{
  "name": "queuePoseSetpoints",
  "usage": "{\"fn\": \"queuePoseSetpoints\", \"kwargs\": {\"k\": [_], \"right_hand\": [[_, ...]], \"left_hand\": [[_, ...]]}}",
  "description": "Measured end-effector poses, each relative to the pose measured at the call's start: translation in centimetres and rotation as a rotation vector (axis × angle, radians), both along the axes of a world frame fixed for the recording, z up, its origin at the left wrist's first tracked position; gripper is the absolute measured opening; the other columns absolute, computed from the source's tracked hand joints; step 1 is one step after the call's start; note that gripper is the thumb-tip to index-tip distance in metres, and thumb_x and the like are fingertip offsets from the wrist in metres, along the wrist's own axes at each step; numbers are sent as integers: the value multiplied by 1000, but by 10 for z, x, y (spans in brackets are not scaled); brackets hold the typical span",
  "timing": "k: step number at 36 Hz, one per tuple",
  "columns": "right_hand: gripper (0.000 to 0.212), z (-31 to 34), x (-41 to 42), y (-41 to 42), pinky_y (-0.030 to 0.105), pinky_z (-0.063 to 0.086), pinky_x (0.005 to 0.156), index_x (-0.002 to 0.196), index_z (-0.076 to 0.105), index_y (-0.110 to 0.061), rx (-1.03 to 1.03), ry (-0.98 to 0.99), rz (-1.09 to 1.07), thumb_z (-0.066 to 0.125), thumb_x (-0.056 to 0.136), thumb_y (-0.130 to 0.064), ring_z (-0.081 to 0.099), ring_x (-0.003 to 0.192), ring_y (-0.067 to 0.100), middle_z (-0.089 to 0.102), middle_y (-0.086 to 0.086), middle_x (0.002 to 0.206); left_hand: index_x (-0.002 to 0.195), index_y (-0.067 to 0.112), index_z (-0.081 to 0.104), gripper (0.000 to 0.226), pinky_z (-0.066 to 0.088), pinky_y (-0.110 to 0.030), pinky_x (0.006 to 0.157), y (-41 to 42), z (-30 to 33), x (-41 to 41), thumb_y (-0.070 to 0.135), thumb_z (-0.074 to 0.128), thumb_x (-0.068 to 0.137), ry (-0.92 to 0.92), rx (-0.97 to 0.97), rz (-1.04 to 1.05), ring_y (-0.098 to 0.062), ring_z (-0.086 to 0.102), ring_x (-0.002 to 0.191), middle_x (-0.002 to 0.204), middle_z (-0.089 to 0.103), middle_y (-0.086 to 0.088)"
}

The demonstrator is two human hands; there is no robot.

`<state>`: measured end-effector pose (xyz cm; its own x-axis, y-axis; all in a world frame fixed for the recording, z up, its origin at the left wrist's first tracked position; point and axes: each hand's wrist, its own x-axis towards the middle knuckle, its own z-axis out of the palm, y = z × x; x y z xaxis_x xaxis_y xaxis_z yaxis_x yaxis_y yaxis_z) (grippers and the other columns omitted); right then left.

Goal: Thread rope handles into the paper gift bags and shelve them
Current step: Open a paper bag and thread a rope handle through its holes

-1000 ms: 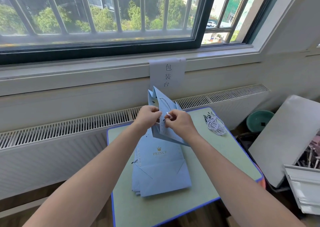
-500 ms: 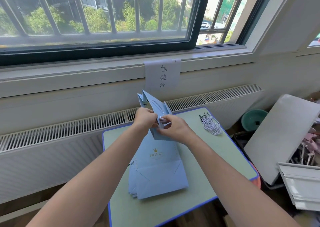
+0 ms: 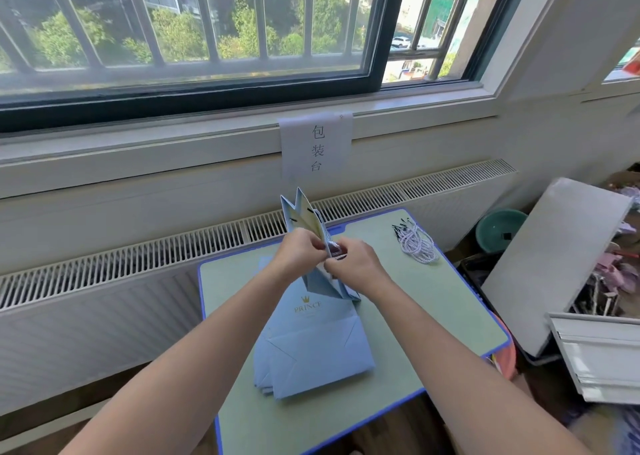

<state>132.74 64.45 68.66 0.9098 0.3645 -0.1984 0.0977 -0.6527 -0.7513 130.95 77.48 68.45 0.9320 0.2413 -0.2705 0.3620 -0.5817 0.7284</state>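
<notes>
**Handle going into the raised bag**

Since a second ago the two hands have drawn closer together at the bag's upper edge, and the bag they hold has turned so its pale inner face shows at the top. The left hand (image 3: pixel 300 250) pinches the upper edge of the light blue gift bag (image 3: pixel 304 217), which stands tilted above the desk (image 3: pixel 433 302), its mouth up toward the window. The right hand (image 3: pixel 353 264) is curled, pinching the end of a white rope handle (image 3: pixel 333 246) right against the bag's edge; the hole itself is too small to make out.

The step in hand looks like threading a rope end through a hole near the bag's mouth. The next move likely calls for pushing the tipped end through and pulling it snug, with the left hand steadying the paper so it does not crease.

Under the hands a stack of flat bags (image 3: pixel 311 354) lies on the desk, the top one printed PRINCE. A loose bundle of spare ropes (image 3: pixel 417 246) lies near the desk's far right corner. Beyond the desk a green basin (image 3: pixel 498 229) sits on the floor; what it holds cannot be told. No shelf is in view.
</notes>
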Motion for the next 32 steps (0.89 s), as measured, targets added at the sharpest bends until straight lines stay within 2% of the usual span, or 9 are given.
{"fn": "queuePoseSetpoints", "kwargs": {"k": [5,7,10,15,19,21,23,27,32], "right_hand": [[7,-3,0,-2,24,37,54,79,59,-7,-4,24,-54,60,75,-13,49,68,18,57,2,73],[27,-2,1,-4,27,47,72,105,64,-8,6,33,-73,62,78,-14,59,87,21,64,4,94],[56,2,3,-10,31,48,91,137,48,-13,20,64,-122,63,83,-17,58,108,20,60,5,122],[51,6,6,-20,36,53,89,132,53,-23,65,71,-159,64,82,-19,63,97,22,59,5,115],[41,7,5,-19,37,53,89,124,58,-25,67,55,-154,64,84,-19,64,94,22,60,4,108],[37,7,5,-17,37,54,86,121,59,-26,67,57,-160,65,85,-22,65,91,24,61,4,106],[33,7,6,-15,35,53,81,118,59,-27,60,64,-153,62,86,-21,66,86,25,64,4,103],[27,6,6,-14,33,53,77,110,63,-27,66,114,-135,60,84,-20,64,75,18,68,3,101],[21,0,2,-12,34,54,82,101,66,-25,68,216,-129,57,83,-20,61,77,16,69,0,91]], "left_hand": [[87,12,74,11,56,-37,77,-1,-4,2,10,63,84,-17,135,-55,-19,64,87,89,72,-3],[86,11,68,13,54,-37,72,-3,-1,3,6,57,83,-6,218,-83,-22,61,86,90,69,-5],[83,13,57,13,38,-31,54,-3,8,1,3,49,80,35,429,-127,-24,53,77,82,60,-4],[93,8,67,22,32,-26,49,11,9,-1,1,51,80,74,634,-216,-26,54,73,81,62,-6],[96,14,73,16,43,-29,60,16,2,3,15,60,88,-23,522,-233,-25,63,91,100,70,-5],[114,16,68,25,45,-32,76,16,-1,6,25,65,91,-88,465,-189,-25,57,105,119,57,-5],[127,14,57,40,45,-34,84,16,-5,5,23,68,90,-136,364,-121,-25,55,103,127,44,-7],[128,10,49,45,48,-33,76,15,-8,1,2,62,86,-241,130,71,-27,57,88,131,37,-10],[130,6,53,50,55,-27,60,20,-6,6,-8,55,83,-28,-188,133,-18,68,72,109,61,-15]]}}
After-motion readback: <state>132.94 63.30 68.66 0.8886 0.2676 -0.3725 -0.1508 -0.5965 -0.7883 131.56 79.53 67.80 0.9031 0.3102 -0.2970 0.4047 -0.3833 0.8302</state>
